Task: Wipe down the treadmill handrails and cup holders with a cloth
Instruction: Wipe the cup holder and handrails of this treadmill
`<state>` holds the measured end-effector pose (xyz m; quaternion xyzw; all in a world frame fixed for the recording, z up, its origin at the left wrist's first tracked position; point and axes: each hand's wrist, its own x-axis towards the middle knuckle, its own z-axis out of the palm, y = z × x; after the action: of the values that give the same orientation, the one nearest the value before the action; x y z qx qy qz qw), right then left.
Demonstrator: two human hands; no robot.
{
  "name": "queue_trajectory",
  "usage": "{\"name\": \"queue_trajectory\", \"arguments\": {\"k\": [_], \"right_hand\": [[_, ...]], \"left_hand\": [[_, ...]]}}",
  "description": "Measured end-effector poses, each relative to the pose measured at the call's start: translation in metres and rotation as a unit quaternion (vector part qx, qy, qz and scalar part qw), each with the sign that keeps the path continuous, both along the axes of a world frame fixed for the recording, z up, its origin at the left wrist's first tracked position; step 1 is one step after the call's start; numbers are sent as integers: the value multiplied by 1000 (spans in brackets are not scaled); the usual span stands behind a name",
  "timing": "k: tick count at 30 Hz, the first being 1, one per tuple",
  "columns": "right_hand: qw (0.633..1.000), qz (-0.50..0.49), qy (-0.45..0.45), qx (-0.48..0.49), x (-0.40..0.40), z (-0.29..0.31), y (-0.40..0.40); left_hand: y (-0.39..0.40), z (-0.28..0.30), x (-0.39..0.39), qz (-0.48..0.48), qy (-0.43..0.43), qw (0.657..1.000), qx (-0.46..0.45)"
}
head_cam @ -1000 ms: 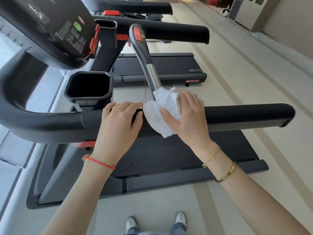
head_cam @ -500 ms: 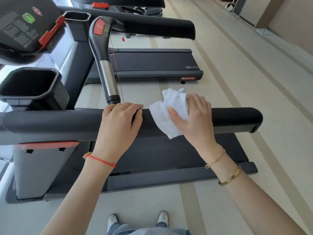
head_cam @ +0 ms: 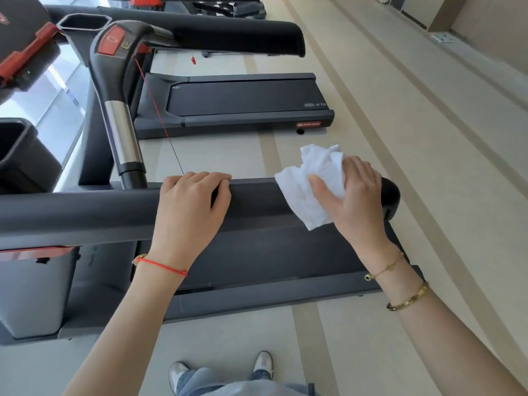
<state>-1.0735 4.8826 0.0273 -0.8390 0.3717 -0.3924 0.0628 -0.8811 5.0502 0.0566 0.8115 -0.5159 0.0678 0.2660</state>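
A black padded handrail runs across the view from the left to its rounded end at the right. My right hand presses a crumpled white cloth onto the rail close to that end. My left hand rests on top of the rail near its middle, fingers curled over the far edge, holding nothing else. A black cup holder sits at the left edge, partly cut off. A grip bar with a silver section rises from the rail beside my left hand.
The treadmill deck lies below the rail. A second treadmill with its own handrail and cup holder stands beyond. A red safety cord hangs near the grip bar. Beige floor stretches to the right; my shoes are below.
My right hand has slid the cloth rightward along the handrail, from beside my left hand to near the rail's end. My left hand stays on the rail. The view has shifted right.
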Motion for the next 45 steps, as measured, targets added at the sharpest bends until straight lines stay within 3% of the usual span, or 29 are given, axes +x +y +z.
{"name": "queue_trajectory", "arguments": {"k": [8, 18, 27, 32, 37, 45], "right_hand": [[1000, 3, -5, 27, -8, 4, -9], [997, 80, 9, -8, 44, 6, 25], [999, -5, 27, 23, 3, 13, -6], [999, 12, 32, 3, 23, 12, 17], [999, 11, 35, -6, 15, 11, 11], [997, -33, -1, 67, -24, 13, -29]], "left_hand": [[0, -3, 1, 9, -17, 1000, -13], [0, -4, 3, 13, -27, 999, -17], [-1, -4, 2, 23, -31, 999, 1], [-3, -3, -1, 24, -25, 999, 9], [-19, 3, -8, -21, 34, 999, -7], [-48, 0, -20, -38, 39, 998, -5]]}}
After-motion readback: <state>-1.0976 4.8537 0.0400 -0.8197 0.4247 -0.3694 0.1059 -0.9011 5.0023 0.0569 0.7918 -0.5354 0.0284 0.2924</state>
